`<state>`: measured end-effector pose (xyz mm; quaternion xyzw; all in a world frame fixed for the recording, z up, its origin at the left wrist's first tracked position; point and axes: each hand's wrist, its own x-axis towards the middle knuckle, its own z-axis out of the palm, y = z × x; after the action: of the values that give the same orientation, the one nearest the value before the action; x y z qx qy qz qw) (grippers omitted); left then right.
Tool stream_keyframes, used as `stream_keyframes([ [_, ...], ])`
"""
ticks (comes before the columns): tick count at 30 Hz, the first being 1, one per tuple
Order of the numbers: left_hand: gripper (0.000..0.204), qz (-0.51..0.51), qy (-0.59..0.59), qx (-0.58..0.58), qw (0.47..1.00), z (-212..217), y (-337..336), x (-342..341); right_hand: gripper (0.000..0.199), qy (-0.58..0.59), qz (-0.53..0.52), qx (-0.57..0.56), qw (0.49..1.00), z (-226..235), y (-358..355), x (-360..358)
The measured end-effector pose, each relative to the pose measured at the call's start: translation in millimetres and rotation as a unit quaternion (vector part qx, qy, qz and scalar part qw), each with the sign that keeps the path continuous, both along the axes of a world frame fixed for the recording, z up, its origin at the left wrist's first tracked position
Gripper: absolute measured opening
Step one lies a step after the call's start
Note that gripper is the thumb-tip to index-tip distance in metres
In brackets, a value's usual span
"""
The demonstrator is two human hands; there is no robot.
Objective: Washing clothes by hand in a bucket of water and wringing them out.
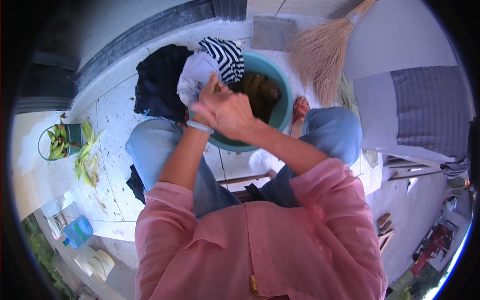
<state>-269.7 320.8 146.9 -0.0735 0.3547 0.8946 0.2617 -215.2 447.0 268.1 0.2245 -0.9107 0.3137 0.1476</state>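
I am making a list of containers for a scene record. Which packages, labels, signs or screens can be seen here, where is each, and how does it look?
No label, sign or screen shows clearly.
Large water bottle: lower left, lying on the ground; rounded, translucent blue with a darker cap.
Pale sack or bag: below the bottle at the lower left; cream, soft, too blurred to tell more.

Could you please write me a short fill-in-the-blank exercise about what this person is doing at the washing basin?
1. Both hands grip a pale cloth over a round ____ basin.
2. The garment draped beside the cloth has black and white ____.
3. The left wrist wears a pale ____.
4. A straw ____ lies beyond the basin.

Missing words: teal; stripes; bangle; broom
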Motion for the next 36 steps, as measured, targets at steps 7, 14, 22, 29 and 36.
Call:
stream_keyframes([
  [7, 0.017, 0.035, -0.163, -0.091, 0.982, 64.5, 79.9, 21.1, 0.038, 0.011, -0.175, -0.043, 0.984, -43.6, 48.7, -28.2],
  [14, 0.025, 0.046, -0.126, -0.169, 0.976, 86.9, 117.4, 21.9, 0.031, 0.038, -0.166, 0.056, 0.984, -59.6, 90.4, -29.6],
  [22, 0.037, -0.208, 0.064, -0.200, 0.955, 127.5, 59.0, 35.8, 0.041, -0.174, -0.179, -0.349, 0.903, -22.4, 111.1, -43.6],
  [29, 0.036, -0.077, 0.138, -0.275, 0.948, 124.5, 17.1, 18.4, 0.031, -0.377, 0.066, -0.318, 0.868, 1.9, 127.2, -23.9],
  [36, 0.028, 0.043, 0.369, -0.451, 0.812, 136.6, -6.7, 4.0, 0.017, -0.021, 0.114, -0.085, 0.990, -1.7, 121.9, -24.9],
])
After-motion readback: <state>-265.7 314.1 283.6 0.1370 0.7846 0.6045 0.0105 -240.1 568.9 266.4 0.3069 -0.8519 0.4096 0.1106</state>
